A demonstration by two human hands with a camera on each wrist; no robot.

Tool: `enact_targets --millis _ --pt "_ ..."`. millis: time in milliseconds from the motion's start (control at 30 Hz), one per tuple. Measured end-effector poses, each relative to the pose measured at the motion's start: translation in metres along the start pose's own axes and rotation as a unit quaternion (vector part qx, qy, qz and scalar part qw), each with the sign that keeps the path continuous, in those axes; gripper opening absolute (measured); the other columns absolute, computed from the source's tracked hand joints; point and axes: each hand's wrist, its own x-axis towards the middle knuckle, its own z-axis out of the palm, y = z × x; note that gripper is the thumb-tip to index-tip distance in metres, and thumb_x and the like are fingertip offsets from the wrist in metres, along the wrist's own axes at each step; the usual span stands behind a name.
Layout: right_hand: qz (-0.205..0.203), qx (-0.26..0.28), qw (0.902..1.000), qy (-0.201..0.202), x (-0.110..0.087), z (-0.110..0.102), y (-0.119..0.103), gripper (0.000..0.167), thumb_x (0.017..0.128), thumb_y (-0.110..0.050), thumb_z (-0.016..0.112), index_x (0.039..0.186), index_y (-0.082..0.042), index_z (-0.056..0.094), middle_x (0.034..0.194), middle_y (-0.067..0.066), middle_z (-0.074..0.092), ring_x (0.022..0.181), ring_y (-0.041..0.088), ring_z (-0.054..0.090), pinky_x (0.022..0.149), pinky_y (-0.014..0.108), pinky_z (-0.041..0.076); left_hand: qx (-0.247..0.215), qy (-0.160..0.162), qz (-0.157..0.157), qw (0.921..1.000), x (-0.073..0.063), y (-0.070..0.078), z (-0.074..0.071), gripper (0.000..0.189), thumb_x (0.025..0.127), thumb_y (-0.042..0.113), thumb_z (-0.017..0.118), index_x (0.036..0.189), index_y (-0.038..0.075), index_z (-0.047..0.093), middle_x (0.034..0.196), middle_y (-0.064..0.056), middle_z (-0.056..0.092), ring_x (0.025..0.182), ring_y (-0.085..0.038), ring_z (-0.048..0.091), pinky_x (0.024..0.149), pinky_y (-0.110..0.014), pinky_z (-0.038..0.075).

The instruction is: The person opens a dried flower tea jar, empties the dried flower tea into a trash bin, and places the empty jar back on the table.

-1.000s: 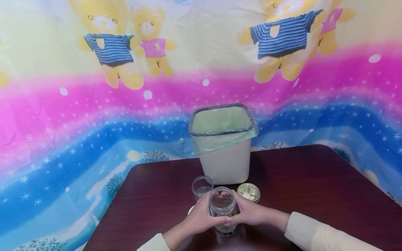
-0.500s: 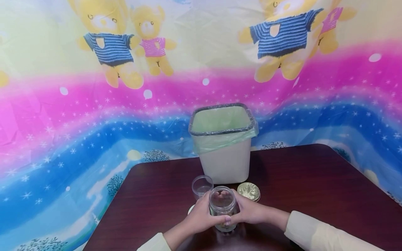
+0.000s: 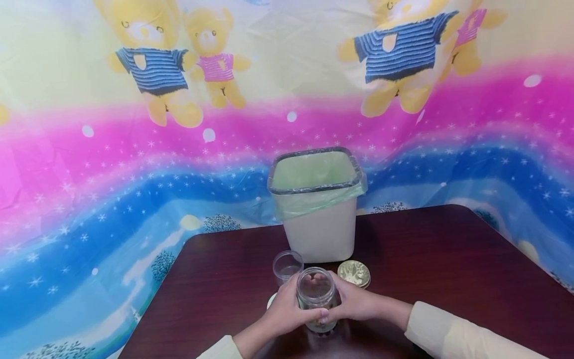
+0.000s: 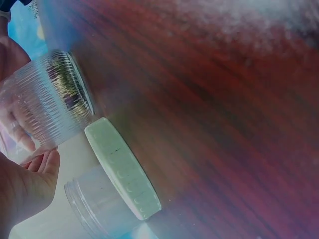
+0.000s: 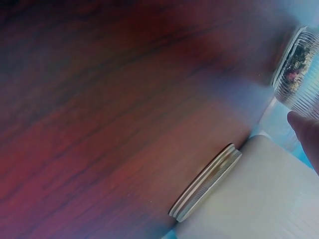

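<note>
Both hands grip a clear ribbed jar (image 3: 316,299) with an uncovered threaded mouth. My left hand (image 3: 287,309) wraps its left side and my right hand (image 3: 354,299) its right, with the thumbs meeting at the front. Dark and yellowish bits lie at the bottom of the jar (image 4: 45,102) in the left wrist view. In the right wrist view, a finger of my right hand (image 5: 309,137) lies along the jar (image 5: 301,74). Most fingers are hidden behind it. Beyond my left hand stand a second clear jar (image 3: 288,267) and a pale green lid (image 4: 122,169).
A white bin (image 3: 320,229) with a green liner stands behind the jars on the dark red table (image 3: 426,259). Stacked gold lids (image 3: 354,273) lie right of the hands, near the bin. A curtain printed with bears (image 3: 161,70) hangs behind the table.
The head view has shifted very slightly. Both hands keep the same grip, and the jar shows no visible movement.
</note>
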Motion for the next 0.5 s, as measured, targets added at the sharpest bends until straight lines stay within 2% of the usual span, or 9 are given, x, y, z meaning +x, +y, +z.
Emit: enact_targets --millis 367,433,500 --pt "0.01 -0.023 0.9997 0.006 0.0005 0.0025 0.0004 0.08 0.078 -0.02 0.082 0.14 0.0 0.035 0.132 0.014 0.049 0.121 0.028 0.048 0.103 0.028 0.035 -0.008 0.019 0.008 0.9998 -0.0037 -0.0007 -0.0003 0.078 0.074 0.055 0.079 0.136 0.018 0.049 0.12 0.004 0.059 0.108 -0.013 0.057 0.088 -0.036 0.049" --pt "0.0 -0.017 0.9999 0.002 0.0001 0.0018 0.0002 0.079 0.079 -0.018 0.081 0.139 0.002 0.035 0.132 0.016 0.05 0.121 0.03 0.048 0.103 0.028 0.035 -0.014 0.023 0.01 0.9996 -0.0039 -0.0004 -0.0011 0.077 0.074 0.054 0.079 0.135 0.017 0.05 0.118 0.004 0.06 0.106 -0.013 0.057 0.087 -0.036 0.05" --pt "-0.004 0.011 0.9999 -0.008 -0.0001 -0.0001 -0.0004 0.078 0.08 -0.015 0.08 0.139 0.003 0.033 0.134 0.02 0.049 0.125 0.033 0.046 0.104 0.028 0.035 -0.024 0.027 0.01 0.9993 -0.0038 0.0002 -0.0027 0.076 0.074 0.053 0.079 0.133 0.014 0.051 0.116 0.003 0.061 0.104 -0.014 0.058 0.086 -0.035 0.05"
